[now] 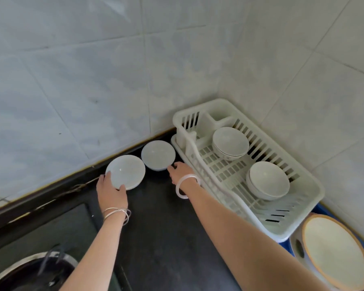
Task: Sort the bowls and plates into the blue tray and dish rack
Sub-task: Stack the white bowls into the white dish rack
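Gripping the near-left rim of the left small plate (125, 172) with the left hand (111, 193): thumb lying on the rim's near edge, fingers curling round its left side, the plate tilting slightly off the dark countertop (166, 227). Wearing thin metal bangles (118, 214) at that wrist.

Reaching with the right hand (180, 172) toward the right small plate (158, 155), fingertips (171, 167) touching its near-right edge; fingers only loosely spread, not yet closing on it. Whether any finger is under the rim: cannot tell. Wearing a pale translucent bangle (186, 185) at that wrist.

Both small plates lying side by side against the tiled wall (93, 70), nearly touching each other, just left of the white dish rack (298, 223).

Dish rack standing in the corner, holding two stacks of bowls: far bowls (230, 143) near the cutlery compartment (216, 116), near bowls (268, 180) closer to the rack's front. Both stacks leaning on their sides, openings facing the camera. Number of bowls per stack: unclear.

Blue tray (322, 206) showing only as narrow strips beside and beneath the rack's near end. Large plate with a brown rim (334, 248) resting tilted at lower right, on top of another white dish (298, 248) with a handle slot.

Metal sink rim (29, 259) showing at lower left.
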The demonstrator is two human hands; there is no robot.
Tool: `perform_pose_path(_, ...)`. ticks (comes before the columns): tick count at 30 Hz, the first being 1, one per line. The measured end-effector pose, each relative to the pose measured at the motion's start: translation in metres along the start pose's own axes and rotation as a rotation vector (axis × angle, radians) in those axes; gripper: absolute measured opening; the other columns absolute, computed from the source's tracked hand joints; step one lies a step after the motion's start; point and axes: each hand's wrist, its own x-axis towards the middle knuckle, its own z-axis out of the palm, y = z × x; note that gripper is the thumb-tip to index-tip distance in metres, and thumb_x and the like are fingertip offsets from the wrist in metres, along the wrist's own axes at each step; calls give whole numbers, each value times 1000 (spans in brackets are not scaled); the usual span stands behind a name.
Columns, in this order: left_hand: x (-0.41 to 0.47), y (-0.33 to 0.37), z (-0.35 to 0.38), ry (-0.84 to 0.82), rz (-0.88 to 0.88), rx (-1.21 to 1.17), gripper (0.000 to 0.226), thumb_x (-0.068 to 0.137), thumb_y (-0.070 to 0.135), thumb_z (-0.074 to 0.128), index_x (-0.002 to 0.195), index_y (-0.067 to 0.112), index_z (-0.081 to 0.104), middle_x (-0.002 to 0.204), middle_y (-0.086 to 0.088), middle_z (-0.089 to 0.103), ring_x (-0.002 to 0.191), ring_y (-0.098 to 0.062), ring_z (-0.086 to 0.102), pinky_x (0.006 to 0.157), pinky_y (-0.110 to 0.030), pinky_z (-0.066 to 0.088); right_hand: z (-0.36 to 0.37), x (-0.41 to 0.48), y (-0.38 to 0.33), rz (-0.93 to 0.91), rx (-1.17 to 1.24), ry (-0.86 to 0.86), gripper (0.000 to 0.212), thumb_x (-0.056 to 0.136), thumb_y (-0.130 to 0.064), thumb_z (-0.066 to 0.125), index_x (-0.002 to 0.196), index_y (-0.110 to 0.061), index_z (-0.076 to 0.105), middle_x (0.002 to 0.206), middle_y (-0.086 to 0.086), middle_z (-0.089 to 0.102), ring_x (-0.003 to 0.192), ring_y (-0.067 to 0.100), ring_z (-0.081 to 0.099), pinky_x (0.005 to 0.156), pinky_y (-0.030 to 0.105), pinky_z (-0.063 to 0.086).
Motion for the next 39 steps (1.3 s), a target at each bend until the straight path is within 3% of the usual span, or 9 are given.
perform_pose_path(3, 14, -6, 2, -50, -131, -138, 68, 87, 3, 56, 147, 14, 24, 148, -15, 37, 136, -36, 36, 114, -46, 26, 9, 19, -9, 50, 48, 33, 36, 96, -32, 42, 113, -3, 54, 101, 16, 64, 85, 28, 60, 76, 37, 49)
perform_pose_path(7, 24, -13, 3, -76, -193, -237, 63, 87, 0, 51, 145, 15, 31, 146, -12, 42, 132, -33, 42, 111, -40, 29, 16, 41, -13, 103, 215, 60, 33, 94, -20, 44, 116, 2, 54, 114, 24, 63, 98, 37, 64, 89, 47, 53)
perform_pose_path(10, 27, -21, 2, -108, -215, -373, 61, 87, -1, 50, 143, 17, 36, 143, -10, 47, 130, -30, 45, 112, -42, 33, 15, 45, -13, 126, 341, 69, 30, 91, -11, 47, 116, 5, 56, 112, 24, 65, 74, 22, 62, 78, 35, 58)
perform_pose_path(12, 30, -23, 1, -128, -235, -453, 60, 87, -2, 50, 142, 19, 37, 142, -9, 47, 130, -30, 44, 109, -48, 37, 14, 45, -14, 137, 359, 105, 25, 89, -9, 50, 110, 4, 57, 99, 22, 67, 73, 23, 64, 78, 37, 59)
perform_pose_path(15, 32, -25, 0, -144, -255, -536, 60, 86, -5, 50, 140, 19, 40, 142, -9, 47, 131, -29, 43, 109, -49, 37, 7, 41, -22, 112, 449, 187, 8, 87, -8, 51, 94, -9, 55, 67, 5, 60, 64, 26, 67, 71, 40, 60)
perform_pose_path(18, 33, -26, 0, -153, -285, -617, 60, 85, -9, 48, 139, 16, 42, 140, -10, 49, 131, -29, 44, 110, -48, 36, 0, 34, -33, 14, 451, 211, 9, 88, -10, 52, 84, -17, 53, 61, -2, 58, 54, 16, 66, 62, 35, 61)
perform_pose_path(24, 27, -14, -6, -147, -419, -917, 42, 89, -2, 43, 127, 12, 53, 122, -10, 58, 108, -23, 55, 96, -32, 43, 12, 12, -52, -74, 310, 114, 23, 86, -11, 55, 64, -15, 55, 60, 6, 64, 58, 19, 69, 65, 37, 62)
perform_pose_path(31, 37, -12, -12, -133, -615, -1014, 16, 92, 26, 52, 106, 22, 57, 108, -2, 60, 106, -22, 56, 89, -33, 48, 39, 4, -55, -67, 119, 67, 20, 84, -17, 59, 64, -12, 59, 62, 6, 68, 66, 23, 72, 70, 35, 60)
perform_pose_path(39, 41, -14, -14, -168, -514, -879, 41, 94, 17, 50, 135, 18, 44, 137, -10, 49, 121, -33, 51, 93, -47, 47, 51, 6, -52, -66, 85, 54, 13, 84, -20, 59, 79, -9, 66, 83, 13, 73, 77, 26, 72, 76, 36, 59)
